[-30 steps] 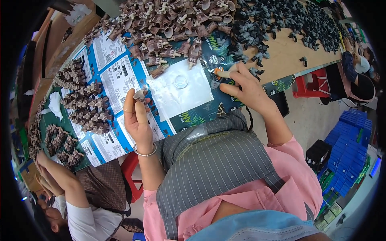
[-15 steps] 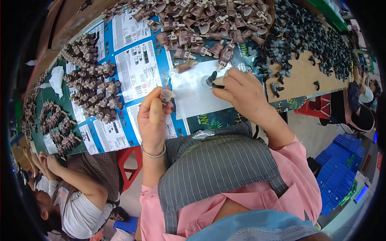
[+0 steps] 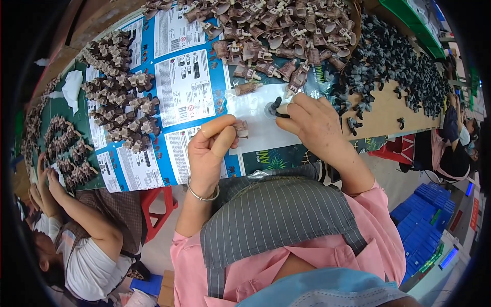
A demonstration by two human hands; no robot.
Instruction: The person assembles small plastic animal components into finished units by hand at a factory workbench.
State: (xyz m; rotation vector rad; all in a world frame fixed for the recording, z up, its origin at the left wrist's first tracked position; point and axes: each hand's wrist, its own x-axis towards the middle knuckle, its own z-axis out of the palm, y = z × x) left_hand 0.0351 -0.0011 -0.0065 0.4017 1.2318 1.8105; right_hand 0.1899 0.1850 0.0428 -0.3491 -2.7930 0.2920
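My left hand (image 3: 210,149) holds a small brown plastic toy piece (image 3: 241,128) between thumb and forefinger, just above the table's near edge. My right hand (image 3: 312,123) rests on a white sheet (image 3: 255,123) and pinches a small dark grey part (image 3: 276,108) at its fingertips. The two hands are a short way apart, with the brown piece to the left of the grey part. A metal bangle circles my left wrist.
A heap of brown toy pieces (image 3: 271,25) lies at the back, a spread of dark grey parts (image 3: 399,66) at the right. Assembled brown pieces (image 3: 123,107) stand in rows on printed blue-and-white cards (image 3: 186,87). Another person (image 3: 76,225) works at the lower left; a red stool (image 3: 156,204) stands beside them.
My right hand has come back from the grey parts to the white sheet with a dark part. My left hand with the brown piece has stayed near the table edge.
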